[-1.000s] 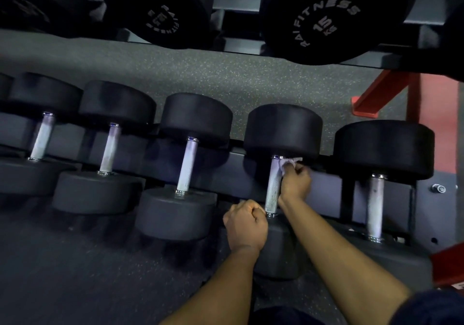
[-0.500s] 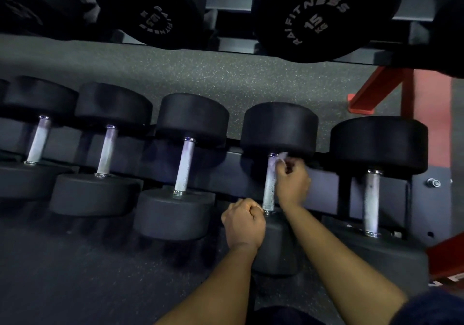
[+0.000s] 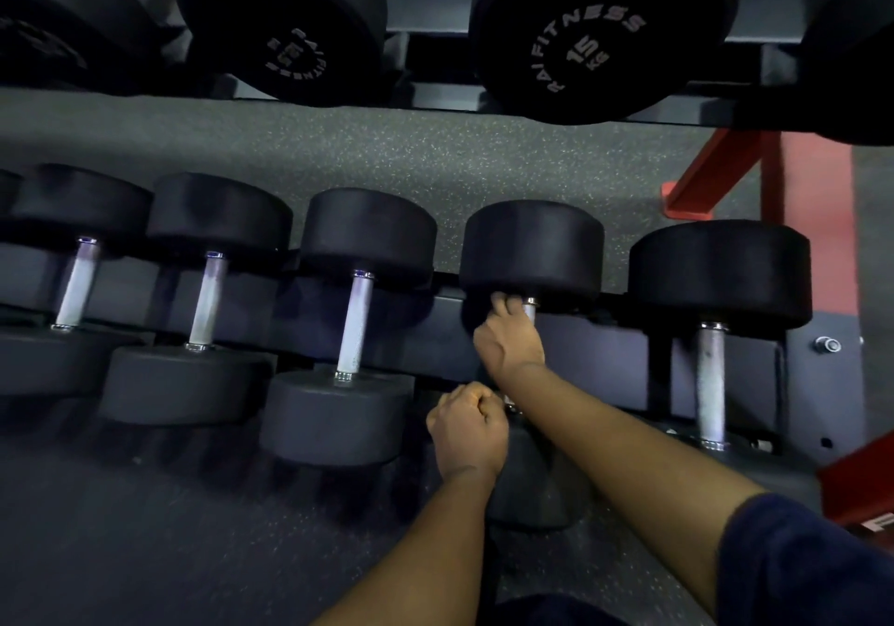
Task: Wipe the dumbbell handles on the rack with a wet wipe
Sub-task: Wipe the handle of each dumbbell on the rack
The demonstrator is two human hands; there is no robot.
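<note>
Grips handle (image 3: 530, 310) with right hand (image 3: 510, 340), wipe hidden; clenches left hand (image 3: 467, 425) alongside. Could jam fingers (image 3: 500, 304) against dumbbell head (image 3: 532, 248) if pushed farther.

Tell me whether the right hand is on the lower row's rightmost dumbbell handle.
No, the right hand grips the neighbouring dumbbell's handle to the left; the rightmost dumbbell's handle is untouched.
</note>
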